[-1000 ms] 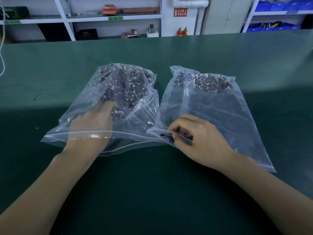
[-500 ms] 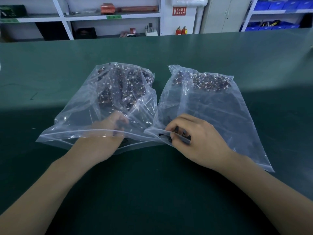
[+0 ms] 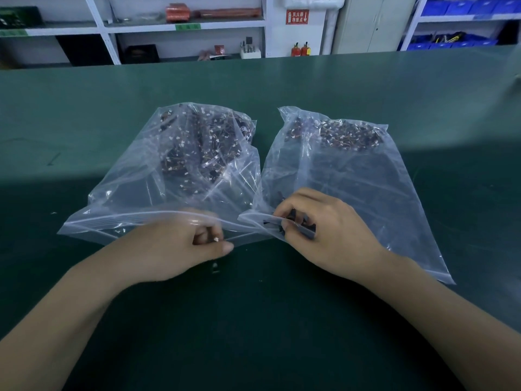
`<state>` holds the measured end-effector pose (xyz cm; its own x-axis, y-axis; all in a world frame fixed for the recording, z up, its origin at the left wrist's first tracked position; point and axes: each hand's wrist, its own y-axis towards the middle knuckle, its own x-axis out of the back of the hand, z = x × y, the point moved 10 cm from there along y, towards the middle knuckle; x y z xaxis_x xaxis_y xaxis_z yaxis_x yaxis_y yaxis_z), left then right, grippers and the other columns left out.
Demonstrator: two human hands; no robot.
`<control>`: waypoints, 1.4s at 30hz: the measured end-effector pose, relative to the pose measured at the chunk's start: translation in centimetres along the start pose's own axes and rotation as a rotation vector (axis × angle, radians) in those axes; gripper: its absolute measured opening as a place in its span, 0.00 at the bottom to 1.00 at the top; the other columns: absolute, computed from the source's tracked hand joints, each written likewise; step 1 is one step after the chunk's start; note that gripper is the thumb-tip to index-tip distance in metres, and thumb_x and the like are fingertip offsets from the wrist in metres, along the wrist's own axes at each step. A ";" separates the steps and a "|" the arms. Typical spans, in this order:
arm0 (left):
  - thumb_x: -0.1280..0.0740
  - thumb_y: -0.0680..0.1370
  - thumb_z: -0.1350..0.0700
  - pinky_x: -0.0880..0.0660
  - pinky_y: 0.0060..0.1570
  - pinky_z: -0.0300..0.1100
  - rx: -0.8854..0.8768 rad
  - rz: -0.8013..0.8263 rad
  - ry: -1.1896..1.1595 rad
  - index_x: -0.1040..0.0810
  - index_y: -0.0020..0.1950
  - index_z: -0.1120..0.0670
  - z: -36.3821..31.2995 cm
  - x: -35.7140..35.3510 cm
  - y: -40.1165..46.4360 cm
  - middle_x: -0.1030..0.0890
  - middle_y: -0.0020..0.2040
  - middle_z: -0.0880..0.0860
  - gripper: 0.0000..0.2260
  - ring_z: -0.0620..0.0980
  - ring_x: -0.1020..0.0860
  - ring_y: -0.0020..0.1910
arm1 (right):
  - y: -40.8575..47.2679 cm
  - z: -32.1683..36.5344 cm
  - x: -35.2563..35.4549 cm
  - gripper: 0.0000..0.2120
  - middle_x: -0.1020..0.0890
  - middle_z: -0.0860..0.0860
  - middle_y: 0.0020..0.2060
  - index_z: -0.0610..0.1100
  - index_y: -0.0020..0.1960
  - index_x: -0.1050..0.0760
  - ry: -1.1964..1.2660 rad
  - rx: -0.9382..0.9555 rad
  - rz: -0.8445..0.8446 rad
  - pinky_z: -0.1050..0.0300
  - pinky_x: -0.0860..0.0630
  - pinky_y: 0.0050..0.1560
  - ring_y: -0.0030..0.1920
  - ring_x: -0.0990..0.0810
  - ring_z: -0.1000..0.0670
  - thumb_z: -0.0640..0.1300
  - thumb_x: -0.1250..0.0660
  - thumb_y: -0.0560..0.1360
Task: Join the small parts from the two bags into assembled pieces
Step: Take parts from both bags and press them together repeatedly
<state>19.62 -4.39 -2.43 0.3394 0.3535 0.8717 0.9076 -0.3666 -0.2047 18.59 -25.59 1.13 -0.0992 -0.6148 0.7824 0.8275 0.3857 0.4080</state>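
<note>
Two clear zip bags are laid side by side on the green table, mouths toward the person, long axes running away from the body and splaying slightly apart. In the left bag and the right bag the dark wired parts are heaped at the far, closed ends.

A small part with a white connector is pinched between thumb and curled fingers of the left hand, just outside the left bag's mouth. The right hand is curled at the right bag's opening, and dark parts appear to be held in its fingers (the exact grasp is partly hidden).

The parts are judged light, small and easily dropped, with thin flexible wires. They are best taken by the stiff connector body, not the leads. The film is soft and slippery.
</note>
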 end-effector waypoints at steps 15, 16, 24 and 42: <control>0.27 0.81 0.54 0.24 0.26 0.39 -0.328 -0.066 -0.997 0.19 0.45 0.49 -8.5 -0.8 -1.5 0.14 0.40 0.57 0.06 0.51 0.16 0.34 | -0.1 0.3 0.8 0.11 0.18 0.58 0.49 0.49 0.61 0.19 0.232 -0.029 -0.037 0.52 0.22 0.51 0.51 0.18 0.51 0.45 0.38 0.82; 0.28 0.80 0.55 0.23 0.27 0.40 -0.339 -0.086 -1.031 0.20 0.46 0.50 -8.8 -1.0 -1.6 0.14 0.40 0.58 0.04 0.52 0.15 0.36 | -0.1 0.3 1.0 0.12 0.18 0.57 0.49 0.49 0.61 0.19 0.260 -0.030 -0.053 0.51 0.22 0.52 0.51 0.17 0.50 0.45 0.39 0.84; 0.31 0.85 0.57 0.15 0.38 0.44 -0.491 -0.416 -0.987 0.17 0.62 0.51 -9.8 0.6 -3.4 0.12 0.50 0.54 0.08 0.55 0.12 0.51 | -0.7 1.5 2.4 0.15 0.16 0.48 0.44 0.41 0.59 0.19 0.454 0.056 -0.195 0.45 0.21 0.48 0.46 0.17 0.45 0.42 0.44 0.88; 0.39 0.87 0.44 0.16 0.38 0.46 -0.321 -0.464 -1.071 0.14 0.61 0.51 -7.1 1.2 -2.2 0.12 0.55 0.55 0.16 0.55 0.13 0.52 | -0.3 0.0 0.8 0.06 0.11 0.50 0.46 0.42 0.52 0.16 0.851 -0.124 -0.171 0.50 0.17 0.44 0.41 0.15 0.46 0.45 0.28 0.81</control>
<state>16.28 -9.32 2.24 0.1683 0.9857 -0.0089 0.9463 -0.1590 0.2816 18.26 -26.17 1.63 0.1779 -0.9809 0.0783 0.8979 0.1944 0.3949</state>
